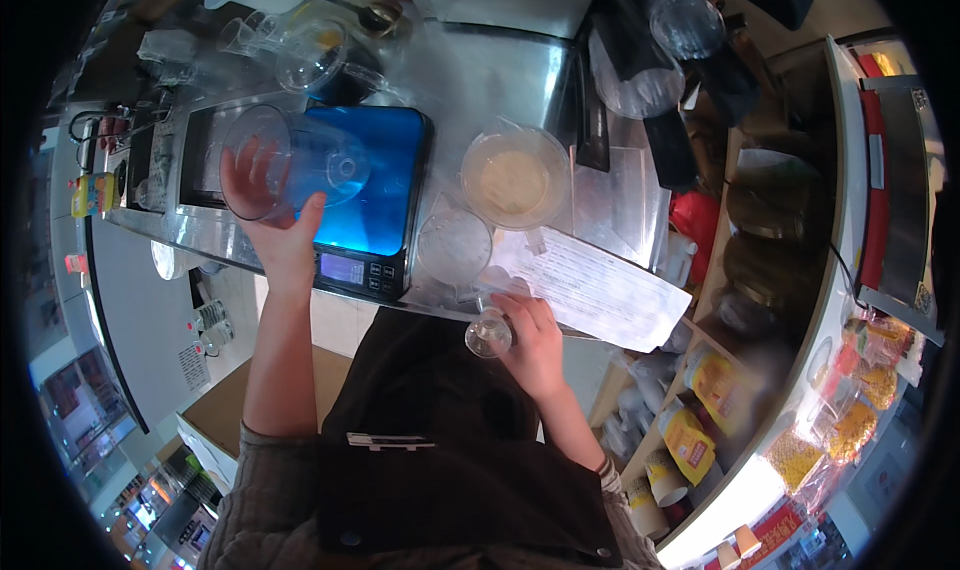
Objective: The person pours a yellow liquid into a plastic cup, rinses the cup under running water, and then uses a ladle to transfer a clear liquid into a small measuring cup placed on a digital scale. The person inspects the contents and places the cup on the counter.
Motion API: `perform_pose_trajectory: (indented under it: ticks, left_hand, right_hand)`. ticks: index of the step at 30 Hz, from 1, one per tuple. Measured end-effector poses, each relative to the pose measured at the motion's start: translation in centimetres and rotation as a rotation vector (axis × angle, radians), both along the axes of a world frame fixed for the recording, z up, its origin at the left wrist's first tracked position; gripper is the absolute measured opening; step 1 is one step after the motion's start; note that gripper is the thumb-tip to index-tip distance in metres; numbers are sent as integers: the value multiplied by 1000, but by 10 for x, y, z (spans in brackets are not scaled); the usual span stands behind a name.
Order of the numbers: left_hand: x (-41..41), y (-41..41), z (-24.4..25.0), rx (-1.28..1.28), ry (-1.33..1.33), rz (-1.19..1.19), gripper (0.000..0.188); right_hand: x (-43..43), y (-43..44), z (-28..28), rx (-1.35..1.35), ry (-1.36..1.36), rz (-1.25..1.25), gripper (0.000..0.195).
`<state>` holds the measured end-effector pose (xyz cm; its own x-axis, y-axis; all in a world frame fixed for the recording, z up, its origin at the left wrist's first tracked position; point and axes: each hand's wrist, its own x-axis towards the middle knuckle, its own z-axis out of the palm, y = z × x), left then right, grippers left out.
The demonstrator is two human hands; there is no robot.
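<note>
My left hand (279,228) grips a large clear pitcher (300,142), with its fingers visible through the wall. The pitcher lies tilted above the blue-topped digital kitchen scale (390,225), its wide mouth to the left; I cannot tell whether it touches the platform. At the counter's front edge, my right hand (534,341) holds a small clear cup (489,335) between thumb and fingers. A clear measuring jug (454,247) stands just beyond that cup. Behind the jug is a clear container (517,180) of pale beige contents. A printed sheet (600,288) lies right of my right hand.
A sink (206,153) is set into the steel counter at left. Clear jugs (311,63) and a ladle (379,18) sit at the back. Black-handled clear vessels (637,82) crowd the back right. Shelves at right hold yellow pouches (686,439) and paper cups (664,476).
</note>
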<state>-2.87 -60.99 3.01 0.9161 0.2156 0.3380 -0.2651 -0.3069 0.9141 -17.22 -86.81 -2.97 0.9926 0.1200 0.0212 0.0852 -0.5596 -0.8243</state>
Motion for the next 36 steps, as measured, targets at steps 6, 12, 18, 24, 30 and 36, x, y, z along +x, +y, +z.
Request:
perform_pose_trajectory:
  ticks: [6, 12, 18, 24, 30, 36]
  left_hand:
    - [-8, 2, -24, 24, 28, 64, 96]
    - [3, -3, -24, 31, -31, 7, 97]
    - [66, -65, -6, -130, -56, -193, 98]
    - [117, -89, -59, -2, 22, -338, 98]
    - [110, -96, -68, -14, 49, -373, 96]
    - [117, -94, -63, 36, 106, -348, 102]
  right_hand:
    - [-3, -2, -4, -5, -11, -23, 54]
    - [-4, -3, -2, 12, -6, -23, 53]
    - [-13, -4, -1, 8, -32, -131, 45]
    - [-71, -27, 12, -87, -65, -318, 28]
    - [-174, -97, -14, -386, 503, -603, 15]
    - [-105, -143, 94, -128, 570, -114, 64]
